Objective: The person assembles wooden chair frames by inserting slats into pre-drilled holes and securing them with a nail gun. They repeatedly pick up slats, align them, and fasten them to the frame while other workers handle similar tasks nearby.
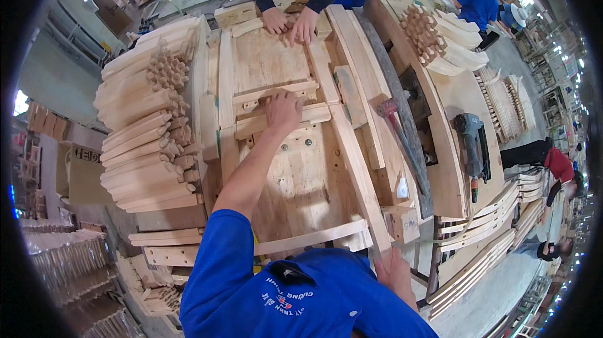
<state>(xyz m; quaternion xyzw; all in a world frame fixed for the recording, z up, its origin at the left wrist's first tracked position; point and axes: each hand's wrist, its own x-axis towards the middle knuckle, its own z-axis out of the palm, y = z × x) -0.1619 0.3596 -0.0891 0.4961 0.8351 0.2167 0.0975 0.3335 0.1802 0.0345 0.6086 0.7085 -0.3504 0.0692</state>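
Observation:
My left hand [284, 111] reaches out over the plywood work table [301, 187] and grips a short wooden crosspiece [314, 114] that lies across a frame. My right hand [394, 272] is close to my body and holds the near end of a long wooden rail [358, 171], which runs away from me along the frame's right side. A curved slat [314, 236] lies across the near end of the frame. Across the table, a co-worker in blue presses both hands [290, 23] on a wooden piece at the far end.
Stacks of tenoned wooden parts [147, 137] fill the left side, and more curved parts [443, 40] are piled at the back right. A hammer [391, 112] and a nail gun [471, 140] lie to the right of the frame. Other people work at the right.

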